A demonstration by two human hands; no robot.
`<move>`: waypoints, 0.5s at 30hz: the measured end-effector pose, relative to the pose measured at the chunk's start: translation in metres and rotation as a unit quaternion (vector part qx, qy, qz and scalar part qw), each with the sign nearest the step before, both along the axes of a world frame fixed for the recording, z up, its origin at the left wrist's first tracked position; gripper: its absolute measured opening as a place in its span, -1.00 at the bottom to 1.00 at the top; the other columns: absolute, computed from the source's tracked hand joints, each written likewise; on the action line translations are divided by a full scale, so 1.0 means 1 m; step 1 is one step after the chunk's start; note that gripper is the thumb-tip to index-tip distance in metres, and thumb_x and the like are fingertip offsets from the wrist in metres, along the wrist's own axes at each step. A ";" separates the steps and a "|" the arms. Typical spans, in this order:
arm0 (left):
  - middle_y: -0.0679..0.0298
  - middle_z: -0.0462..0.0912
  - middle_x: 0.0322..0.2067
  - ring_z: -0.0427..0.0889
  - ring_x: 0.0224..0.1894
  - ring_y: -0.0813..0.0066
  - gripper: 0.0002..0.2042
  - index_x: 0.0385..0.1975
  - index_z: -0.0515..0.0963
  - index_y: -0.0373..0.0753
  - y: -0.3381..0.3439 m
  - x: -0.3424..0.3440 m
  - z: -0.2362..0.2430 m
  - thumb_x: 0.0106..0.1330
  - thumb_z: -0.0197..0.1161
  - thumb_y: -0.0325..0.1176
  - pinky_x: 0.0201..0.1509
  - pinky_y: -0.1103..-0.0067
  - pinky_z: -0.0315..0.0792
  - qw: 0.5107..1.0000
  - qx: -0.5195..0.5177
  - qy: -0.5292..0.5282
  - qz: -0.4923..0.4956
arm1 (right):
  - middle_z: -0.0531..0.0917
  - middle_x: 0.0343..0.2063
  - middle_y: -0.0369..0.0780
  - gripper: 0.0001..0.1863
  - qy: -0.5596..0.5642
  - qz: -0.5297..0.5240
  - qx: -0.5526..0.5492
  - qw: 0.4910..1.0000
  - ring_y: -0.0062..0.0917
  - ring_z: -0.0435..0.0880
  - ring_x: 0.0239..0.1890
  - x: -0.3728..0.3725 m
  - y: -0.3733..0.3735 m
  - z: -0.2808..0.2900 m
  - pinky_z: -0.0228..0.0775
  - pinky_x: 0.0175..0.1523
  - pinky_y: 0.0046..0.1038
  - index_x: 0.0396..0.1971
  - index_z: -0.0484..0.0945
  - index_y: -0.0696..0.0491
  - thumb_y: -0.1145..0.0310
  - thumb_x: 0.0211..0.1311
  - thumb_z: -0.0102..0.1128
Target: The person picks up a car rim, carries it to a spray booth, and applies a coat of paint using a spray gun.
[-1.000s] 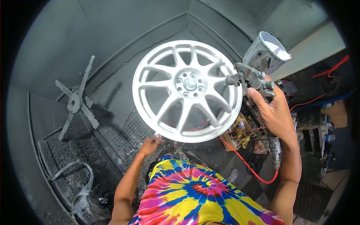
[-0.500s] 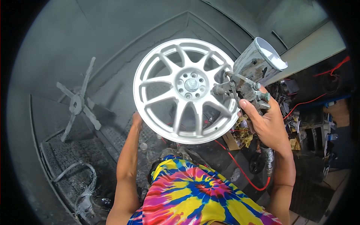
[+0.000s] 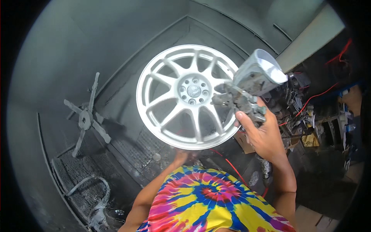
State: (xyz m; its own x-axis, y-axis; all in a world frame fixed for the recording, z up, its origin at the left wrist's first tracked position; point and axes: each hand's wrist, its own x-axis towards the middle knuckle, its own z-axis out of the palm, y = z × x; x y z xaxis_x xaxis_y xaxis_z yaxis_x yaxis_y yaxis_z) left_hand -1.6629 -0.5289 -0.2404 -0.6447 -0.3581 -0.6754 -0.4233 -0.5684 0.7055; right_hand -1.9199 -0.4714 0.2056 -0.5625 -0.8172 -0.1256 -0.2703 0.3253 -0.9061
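Note:
A white multi-spoke wheel rim (image 3: 193, 91) lies face up before me, raised above the floor. My right hand (image 3: 262, 135) grips a paint-crusted spray gun (image 3: 239, 100), its fingers wrapped round the body and its nozzle pointed over the rim's right spokes. A cup (image 3: 253, 79) with white paint inside is mounted on top of the gun. My left hand (image 3: 181, 156) is below the rim's lower edge, blurred and partly hidden; I cannot make out its fingers or what it touches.
Grey booth walls (image 3: 96, 42) enclose the back and left. A coated cross-shaped stand (image 3: 85, 121) is at left, above a crusted mat (image 3: 75, 170) and curved hose (image 3: 103, 189). A red hose (image 3: 232, 166) runs at lower right; cluttered parts and cardboard (image 3: 243, 143) fill the right side.
My right hand has moved the spray gun leftward and inward over the rim. My left hand rose beside the rim, then shifted rightward and down beneath its lower edge.

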 end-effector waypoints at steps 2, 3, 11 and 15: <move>0.23 0.78 -0.12 0.72 -0.09 0.47 -0.73 0.03 0.70 -0.36 0.000 -0.032 0.048 0.49 0.20 -0.36 0.03 0.49 0.58 0.999 0.010 0.021 -0.046 | 0.74 -0.39 -0.12 -0.72 0.004 -0.006 0.007 1.000 -0.50 0.69 -0.32 -0.002 -0.004 -0.006 0.49 -0.13 -0.39 -0.04 0.55 0.22 0.33 0.46 0.30; 0.25 0.79 -0.15 0.74 -0.12 0.46 -0.73 0.02 0.71 -0.37 0.000 -0.039 0.068 0.48 0.19 -0.39 0.02 0.50 0.58 0.996 0.023 0.043 -0.076 | 0.74 -0.38 -0.10 -0.71 0.012 0.004 0.000 1.000 -0.47 0.70 -0.32 -0.001 -0.006 -0.006 0.50 -0.12 -0.37 -0.03 0.54 0.22 0.33 0.46 0.30; 0.21 0.81 -0.14 0.76 -0.11 0.45 -0.77 0.01 0.71 -0.32 -0.027 0.004 -0.010 0.48 0.25 -0.39 0.02 0.51 0.61 0.996 -0.048 -0.056 -0.054 | 0.74 -0.33 0.03 -0.67 0.150 0.010 -0.091 0.984 -0.19 0.75 -0.29 -0.022 -0.003 -0.019 0.51 -0.08 -0.27 0.04 0.52 0.24 0.35 0.45 0.30; 0.19 0.80 -0.15 0.78 -0.13 0.43 -0.76 0.07 0.67 -0.29 -0.027 0.028 -0.028 0.57 0.15 -0.38 -0.02 0.50 0.64 0.998 -0.041 -0.043 0.019 | 0.73 -0.37 0.02 -0.66 0.153 0.008 -0.056 0.987 -0.26 0.73 -0.34 -0.029 0.009 -0.008 0.51 -0.09 -0.29 0.04 0.52 0.26 0.35 0.45 0.30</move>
State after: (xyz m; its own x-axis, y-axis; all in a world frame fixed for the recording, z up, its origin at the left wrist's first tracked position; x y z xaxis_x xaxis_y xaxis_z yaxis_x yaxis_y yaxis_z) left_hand -1.6346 -0.5556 -0.2687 -0.5708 -0.4381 -0.6944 -0.4632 -0.5266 0.7129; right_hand -1.9487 -0.4625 0.1976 -0.5473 -0.8252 0.1393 -0.5413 0.2222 -0.8109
